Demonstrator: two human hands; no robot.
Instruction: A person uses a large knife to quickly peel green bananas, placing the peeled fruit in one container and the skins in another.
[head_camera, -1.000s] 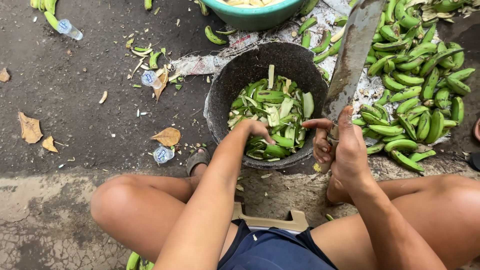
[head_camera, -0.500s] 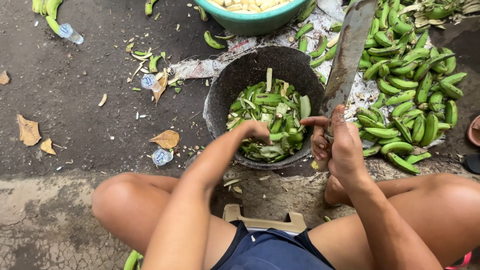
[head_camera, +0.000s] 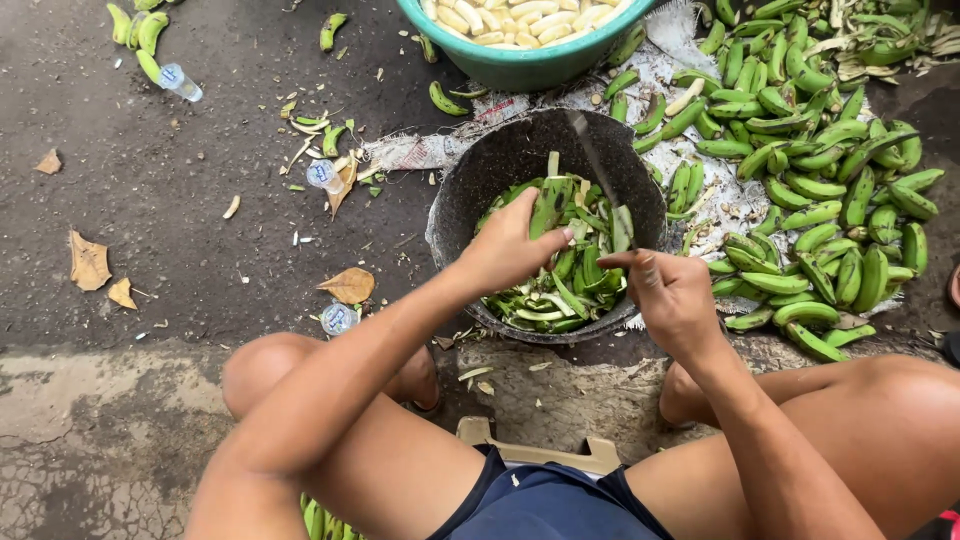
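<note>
Dark wet pavement lies under a black basin (head_camera: 470, 190) heaped with green banana peels (head_camera: 560, 280). Over it, the left hand (head_camera: 510, 245) grips 1 green banana (head_camera: 550, 205), fingers curled around it. The right hand (head_camera: 675, 295) is clenched on a knife (head_camera: 600, 175), its blade edge-on and thin. Beyond the basin, a teal tub (head_camera: 520, 65) is cut off; right of it, green bananas (head_camera: 820, 190) pile uncountably.

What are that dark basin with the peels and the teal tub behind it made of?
The dark basin looks like metal, maybe speckled enamel or worn aluminium: thin rim, dull grey mottled wall. The teal tub looks like plastic: even colour, smooth, slightly glossy, rolled rim.
</note>
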